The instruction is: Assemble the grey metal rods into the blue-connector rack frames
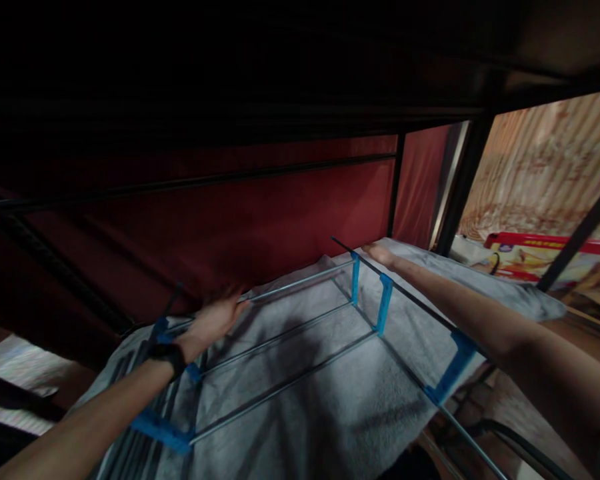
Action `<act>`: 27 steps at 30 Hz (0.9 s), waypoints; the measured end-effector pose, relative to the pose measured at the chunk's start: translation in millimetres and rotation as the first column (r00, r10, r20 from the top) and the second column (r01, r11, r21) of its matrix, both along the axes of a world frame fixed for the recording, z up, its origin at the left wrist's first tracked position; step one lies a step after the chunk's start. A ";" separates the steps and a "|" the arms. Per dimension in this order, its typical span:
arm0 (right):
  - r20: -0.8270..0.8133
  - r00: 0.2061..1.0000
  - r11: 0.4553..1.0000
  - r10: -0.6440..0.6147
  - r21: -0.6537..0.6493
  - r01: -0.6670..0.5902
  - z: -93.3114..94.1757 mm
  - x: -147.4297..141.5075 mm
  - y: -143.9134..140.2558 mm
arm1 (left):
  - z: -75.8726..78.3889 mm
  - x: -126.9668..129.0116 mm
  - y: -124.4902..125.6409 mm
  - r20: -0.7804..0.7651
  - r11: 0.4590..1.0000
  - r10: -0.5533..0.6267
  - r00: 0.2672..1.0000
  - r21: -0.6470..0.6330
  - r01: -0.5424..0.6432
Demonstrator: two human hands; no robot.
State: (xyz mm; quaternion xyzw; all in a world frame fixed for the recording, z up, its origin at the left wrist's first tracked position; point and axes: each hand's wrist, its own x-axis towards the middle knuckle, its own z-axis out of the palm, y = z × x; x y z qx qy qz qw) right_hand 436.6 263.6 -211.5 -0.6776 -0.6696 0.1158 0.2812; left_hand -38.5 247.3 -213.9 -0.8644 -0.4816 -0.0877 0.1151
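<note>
So a frame of metal rods (285,387) is laid out at 6 o'clock on a grey cloth (365,390). 3 cross rods can be counted, held at both ends by blue brackets (384,303).

The left hand (219,318) is held toward 8 o'clock, right by the left end of the back cross rod. Its fingers look loosely spread, but they're pretty blurred, so whether the rod is being touched can't be told. A black band (167,360) is worn on that wrist. Farther out at 8 o'clock, a bundle of dark rods (123,407) is partly covered by the forearm.

The right hand (380,256) is reached out to 3 o'clock, just beside the dark upper side rail (410,291). Its fingertips are pointed toward 10 o'clock; whether anything is pinched can't be told.

Behind it all, a red panel (290,213) is crossed by a black bar (260,175). Well off at 3 o'clock, a red and yellow box (530,259) is seen below a corrugated wall (555,163).
</note>
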 end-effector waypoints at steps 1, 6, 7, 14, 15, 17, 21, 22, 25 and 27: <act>-0.020 1.000 1.000 -0.003 -0.006 0.003 -5.3 2.0 -1.5 | -3.8 20.8 -0.4 0.000 1.000 -0.026 1.000 -0.007 0.026; -0.420 0.906 0.995 -0.051 -0.097 0.011 -29.3 -2.9 6.2 | -20.6 90.5 5.6 -0.042 0.998 -0.029 0.999 -0.051 0.027; -0.496 0.866 0.992 -0.071 -0.122 0.011 -33.3 -3.5 10.1 | -22.6 97.2 8.7 -0.049 0.998 -0.021 0.999 -0.061 0.018; -0.566 0.820 0.985 -0.085 -0.171 -0.016 -52.8 1.6 28.7 | -31.0 110.2 32.1 -0.057 0.986 0.005 0.998 -0.164 -0.015; -0.568 0.819 0.985 -0.080 -0.171 -0.023 -53.9 2.5 29.4 | -32.4 109.8 34.1 -0.049 0.987 0.000 0.999 -0.163 -0.008; -0.567 0.821 0.985 -0.072 -0.170 -0.032 -55.0 3.8 30.0 | -34.8 108.6 37.1 -0.035 0.986 0.000 0.999 -0.164 -0.005; -0.550 0.833 0.985 -0.058 -0.166 -0.041 -55.4 4.9 31.0 | -36.9 106.4 40.6 -0.033 0.980 0.011 0.999 -0.198 -0.017; -0.543 0.838 0.986 -0.056 -0.164 -0.040 -55.6 4.9 31.4 | -37.0 106.1 41.3 -0.033 0.978 0.013 0.999 -0.206 -0.019; -0.510 0.859 0.988 -0.047 -0.149 -0.035 -56.2 4.8 32.4 | -36.5 105.8 43.4 -0.028 0.978 0.001 1.000 -0.208 -0.007; -0.476 0.879 0.991 -0.032 -0.128 -0.033 -56.1 4.6 32.5 | -36.1 105.8 44.7 -0.032 0.978 -0.007 0.999 -0.208 0.000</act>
